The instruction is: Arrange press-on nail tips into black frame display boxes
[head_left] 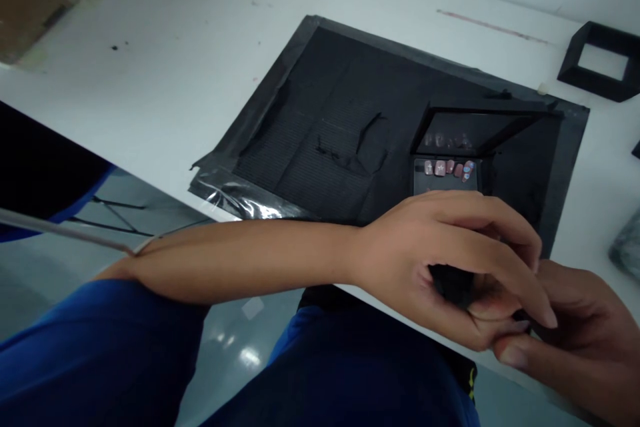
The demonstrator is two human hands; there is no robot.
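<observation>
My left hand point(450, 260) reaches across from the left, its fingers curled round a small black object point(453, 283) at the table's near edge. My right hand point(570, 333) meets it from the lower right, thumb and fingers closed on the same black object. Just beyond the hands stands a small open black box point(445, 180) with a row of painted press-on nails point(447, 168) inside, its glossy lid point(475, 130) raised. The box sits on a black mat point(325, 120) taped to the white table point(150, 80).
A black rectangular frame point(603, 60) lies at the table's far right. A grey crumpled thing point(627, 243) shows at the right edge. My blue-clad legs point(125, 360) and a glossy floor point(240, 347) are below the table edge. A dark chair point(40, 173) stands at left.
</observation>
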